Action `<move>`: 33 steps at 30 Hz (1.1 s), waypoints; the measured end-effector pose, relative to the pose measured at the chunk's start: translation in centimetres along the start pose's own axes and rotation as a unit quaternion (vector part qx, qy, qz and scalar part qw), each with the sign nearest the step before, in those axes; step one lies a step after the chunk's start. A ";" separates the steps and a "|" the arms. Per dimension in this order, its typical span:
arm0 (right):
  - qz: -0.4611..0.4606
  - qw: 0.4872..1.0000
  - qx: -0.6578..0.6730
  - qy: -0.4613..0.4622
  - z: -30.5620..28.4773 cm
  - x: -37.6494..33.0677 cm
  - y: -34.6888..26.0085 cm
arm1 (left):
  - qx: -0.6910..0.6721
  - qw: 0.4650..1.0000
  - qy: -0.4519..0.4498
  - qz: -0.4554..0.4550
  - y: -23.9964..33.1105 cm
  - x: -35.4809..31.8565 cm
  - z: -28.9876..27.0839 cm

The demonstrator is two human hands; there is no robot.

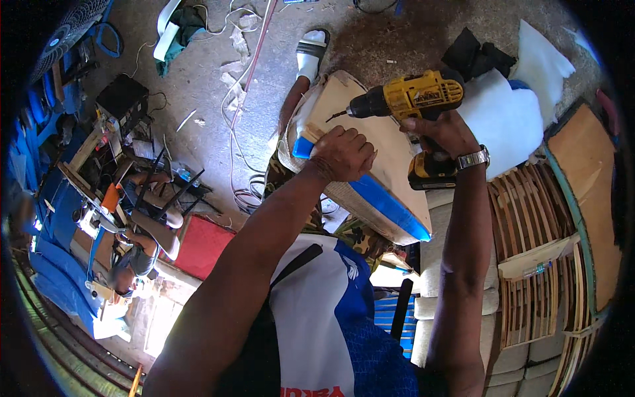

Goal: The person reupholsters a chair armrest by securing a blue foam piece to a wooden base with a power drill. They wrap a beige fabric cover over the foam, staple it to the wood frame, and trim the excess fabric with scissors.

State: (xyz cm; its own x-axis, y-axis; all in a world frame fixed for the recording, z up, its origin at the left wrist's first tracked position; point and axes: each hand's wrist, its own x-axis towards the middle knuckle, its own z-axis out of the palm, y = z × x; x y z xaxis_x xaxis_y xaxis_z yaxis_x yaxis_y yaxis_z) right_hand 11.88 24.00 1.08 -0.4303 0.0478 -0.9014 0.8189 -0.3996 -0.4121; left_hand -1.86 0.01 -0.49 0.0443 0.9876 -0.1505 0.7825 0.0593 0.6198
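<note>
My right hand (448,134) grips the handle of a yellow and black cordless drill (423,94). A battery sits below the grip, and the drill's dark bit (336,116) points left and slightly down, close to my left hand. That left hand (344,153) is closed at the edge of a padded piece with a light board face (390,178) and blue and beige fabric sides. A small wooden block (312,132) sticks out from under its knuckles; the fingertips are hidden. Whether the bit touches the board, I cannot tell.
White foam (503,112) lies beyond the drill. Slatted wooden frames (536,251) and a brown panel (585,198) stand at right. Cables (235,145) run across the floor. Another person (135,255) sits at left near a red cushion (202,245). A fan (69,33) is far left.
</note>
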 end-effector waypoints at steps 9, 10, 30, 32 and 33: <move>0.022 0.999 -0.048 0.000 -0.6 0.4 -0.6 | 0.003 1.000 0.000 -0.005 0.1 -0.2 0.2; 0.003 1.000 -0.021 -0.001 -0.5 0.3 -1.0 | 0.001 1.000 -0.002 -0.008 0.1 -0.2 0.3; 0.034 0.984 -0.111 -0.138 -3.1 6.2 -6.2 | -0.030 0.999 -0.031 -0.004 -0.2 -0.7 0.5; 0.120 0.980 -0.016 -0.157 -2.8 5.6 -4.1 | -0.039 0.999 -0.037 0.007 -0.3 -0.7 0.2; 0.153 0.976 0.038 -0.152 -2.4 4.7 -3.3 | -0.045 0.998 -0.036 0.004 -0.1 -1.1 0.2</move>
State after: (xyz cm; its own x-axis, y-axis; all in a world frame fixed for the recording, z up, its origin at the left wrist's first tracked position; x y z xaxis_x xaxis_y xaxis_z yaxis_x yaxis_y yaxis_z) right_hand 8.08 27.77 -2.14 -0.2721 -0.3540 -0.8948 0.9014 -0.4193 -0.1081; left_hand -1.89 -1.11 -0.57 0.0974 0.9751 -0.1992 0.7235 0.0681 0.6870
